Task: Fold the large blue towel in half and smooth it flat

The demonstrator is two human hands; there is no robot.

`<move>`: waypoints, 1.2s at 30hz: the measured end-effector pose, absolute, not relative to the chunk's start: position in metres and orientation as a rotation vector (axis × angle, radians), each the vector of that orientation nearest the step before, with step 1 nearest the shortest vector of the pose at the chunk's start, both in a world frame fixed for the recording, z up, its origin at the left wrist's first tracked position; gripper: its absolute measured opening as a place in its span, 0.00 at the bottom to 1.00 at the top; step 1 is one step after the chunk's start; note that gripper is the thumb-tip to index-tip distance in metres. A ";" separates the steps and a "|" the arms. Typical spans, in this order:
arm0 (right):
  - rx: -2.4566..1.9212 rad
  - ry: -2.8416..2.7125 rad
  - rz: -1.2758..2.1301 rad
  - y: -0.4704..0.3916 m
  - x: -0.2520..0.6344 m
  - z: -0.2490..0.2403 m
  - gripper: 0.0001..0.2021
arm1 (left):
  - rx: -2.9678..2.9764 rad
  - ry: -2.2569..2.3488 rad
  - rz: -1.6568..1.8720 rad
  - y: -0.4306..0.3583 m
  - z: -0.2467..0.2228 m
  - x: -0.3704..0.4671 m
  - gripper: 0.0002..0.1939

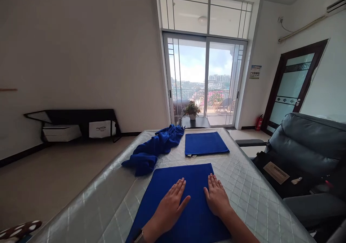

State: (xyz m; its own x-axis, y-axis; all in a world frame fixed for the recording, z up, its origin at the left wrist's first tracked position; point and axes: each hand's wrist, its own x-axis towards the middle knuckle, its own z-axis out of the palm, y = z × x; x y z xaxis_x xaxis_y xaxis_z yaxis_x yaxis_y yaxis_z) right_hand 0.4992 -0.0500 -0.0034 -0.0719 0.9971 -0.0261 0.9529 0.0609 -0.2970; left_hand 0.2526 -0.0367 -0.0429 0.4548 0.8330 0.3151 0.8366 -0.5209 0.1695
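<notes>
A blue cloth (189,221) lies spread flat on the quilted mattress (254,192), its near end cut off by the bottom of the view. My left hand (171,207) rests flat on its middle, fingers together and thumb out to the side. On the cloth's right edge lies my right hand (216,196), palm down with the fingers stretched forward. Beyond them is a second blue cloth (206,143), folded into a neat rectangle with a small white tag at its near edge. To the left of that, more blue cloth (158,146) sits in a crumpled heap.
On the right stands a dark armchair (308,142) with a brown card (276,172) on its seat. A potted plant (191,109) is on a small table past the mattress. At the left wall, a low black rack (78,118) holds white boxes.
</notes>
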 end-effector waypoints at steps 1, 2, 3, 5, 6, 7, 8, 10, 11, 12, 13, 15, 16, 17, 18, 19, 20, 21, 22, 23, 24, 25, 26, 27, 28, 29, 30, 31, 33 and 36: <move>-2.003 -2.154 0.344 -0.050 0.499 -0.004 0.35 | -2.739 -1.474 -0.550 -0.040 -0.040 0.271 0.35; -2.001 -2.167 0.334 -0.050 0.500 -0.004 0.35 | -2.795 -1.427 -0.538 -0.043 -0.037 0.288 0.36; -1.997 -2.182 0.324 -0.050 0.500 -0.005 0.34 | -2.838 -1.387 -0.534 -0.044 -0.034 0.304 0.36; -1.984 -2.211 0.304 -0.049 0.501 -0.006 0.34 | -2.897 -1.332 -0.529 -0.045 -0.029 0.327 0.37; -1.979 -2.222 0.297 -0.049 0.502 -0.007 0.33 | -2.915 -1.324 -0.519 -0.044 -0.028 0.333 0.37; -1.978 -2.227 0.293 -0.049 0.502 -0.007 0.33 | -2.925 -1.331 -0.502 -0.042 -0.027 0.336 0.37; -1.978 -2.224 0.294 -0.048 0.502 -0.008 0.33 | -2.924 -1.359 -0.482 -0.041 -0.027 0.336 0.37; -1.979 -2.201 0.303 -0.048 0.502 -0.008 0.34 | -2.888 -1.467 -0.444 -0.037 -0.027 0.324 0.38; -1.978 -2.184 0.309 -0.048 0.502 -0.008 0.34 | -2.859 -1.533 -0.430 -0.035 -0.028 0.313 0.38; -1.978 -2.170 0.316 -0.048 0.501 -0.008 0.35 | -2.829 -1.601 -0.417 -0.033 -0.028 0.300 0.38; -1.978 -2.160 0.323 -0.048 0.501 -0.008 0.35 | -2.801 -1.668 -0.400 -0.032 -0.029 0.285 0.38; -1.988 -2.153 0.335 -0.048 0.500 -0.007 0.35 | -2.749 -1.789 -0.360 -0.029 -0.032 0.252 0.39; -1.996 -2.154 0.339 -0.048 0.500 -0.007 0.35 | -2.714 -1.842 -0.347 -0.029 -0.034 0.234 0.40; -2.006 -2.158 0.341 -0.048 0.500 -0.007 0.35 | -2.672 -1.890 -0.340 -0.028 -0.037 0.217 0.41; -2.014 -2.162 0.339 -0.047 0.500 -0.007 0.35 | -2.625 -1.929 -0.340 -0.028 -0.041 0.201 0.41; -2.019 -2.166 0.335 -0.047 0.500 -0.007 0.35 | -2.580 -1.952 -0.349 -0.028 -0.044 0.187 0.42; -2.020 -2.170 0.328 -0.047 0.500 -0.008 0.35 | -2.539 -1.957 -0.368 -0.029 -0.048 0.175 0.42; -2.017 -2.172 0.321 -0.047 0.500 -0.008 0.35 | -2.504 -1.951 -0.393 -0.030 -0.051 0.166 0.42; -2.014 -2.171 0.313 -0.047 0.500 -0.009 0.35 | -2.478 -1.944 -0.416 -0.031 -0.053 0.159 0.42; -2.011 -2.169 0.306 -0.047 0.500 -0.010 0.36 | -2.459 -1.943 -0.432 -0.032 -0.054 0.156 0.41; -2.010 -2.167 0.298 -0.046 0.500 -0.011 0.36 | -2.447 -1.954 -0.439 -0.034 -0.054 0.154 0.42; -2.013 -2.168 0.289 -0.046 0.500 -0.012 0.36 | -2.441 -1.979 -0.437 -0.035 -0.053 0.155 0.42; -2.019 -2.172 0.277 -0.046 0.500 -0.012 0.36 | -2.441 -2.007 -0.427 -0.036 -0.050 0.157 0.44; -2.025 -2.180 0.263 -0.046 0.500 -0.013 0.36 | -2.447 -2.029 -0.419 -0.038 -0.048 0.159 0.45; -2.032 -2.189 0.249 -0.046 0.500 -0.013 0.36 | -2.453 -2.039 -0.422 -0.039 -0.045 0.161 0.46; -2.036 -2.196 0.236 -0.046 0.500 -0.013 0.36 | -2.454 -2.038 -0.436 -0.039 -0.043 0.163 0.46; -2.040 -2.200 0.227 -0.045 0.500 -0.013 0.36 | -2.450 -2.035 -0.456 -0.040 -0.042 0.164 0.46; -2.041 -2.200 0.221 -0.046 0.499 -0.013 0.36 | -2.441 -2.033 -0.476 -0.040 -0.042 0.165 0.46; -2.035 -2.194 0.215 -0.047 0.498 -0.011 0.36 | -2.425 -2.032 -0.506 -0.039 -0.043 0.165 0.45; -2.046 -2.194 0.196 -0.051 0.497 -0.004 0.35 | -2.419 -2.011 -0.526 -0.038 -0.046 0.163 0.44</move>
State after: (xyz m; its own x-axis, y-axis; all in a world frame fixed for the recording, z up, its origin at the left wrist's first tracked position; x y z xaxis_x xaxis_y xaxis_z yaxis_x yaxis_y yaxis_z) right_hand 0.4967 -0.0512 -0.0044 -0.0688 0.9976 0.0101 0.9800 0.0694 -0.1862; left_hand 0.1632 -0.0385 -0.0464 0.1511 0.9637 0.2200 0.9479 -0.2044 0.2442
